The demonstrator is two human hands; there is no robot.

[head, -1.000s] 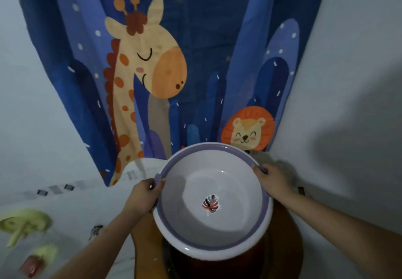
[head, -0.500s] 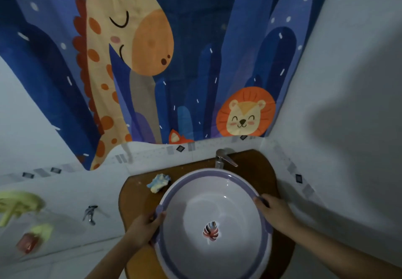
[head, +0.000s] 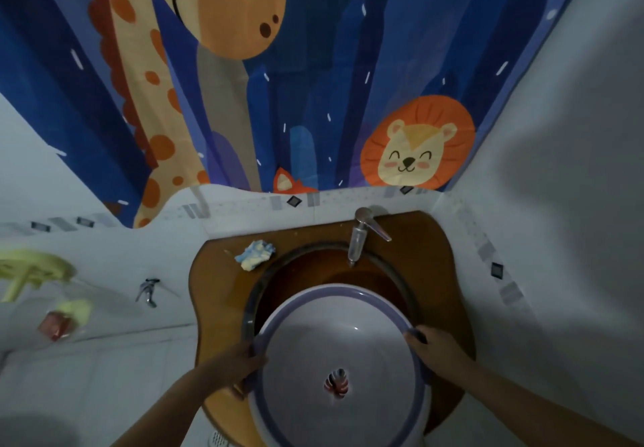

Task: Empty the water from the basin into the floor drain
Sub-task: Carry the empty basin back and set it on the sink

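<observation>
Gripping opposite rims, left hand (head: 234,364) and right hand (head: 439,348) hold basin (head: 334,349) over sink (head: 313,272).

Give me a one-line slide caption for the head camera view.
Both hands, left and right, grip the white, purple-rimmed basin over a brown sink below the tap.

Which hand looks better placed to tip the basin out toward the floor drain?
Probably the right hand. The grate that looks like the drain shows at lower left, so lifting the right rim pours the basin that way; the left hand would steady the low side.
</observation>
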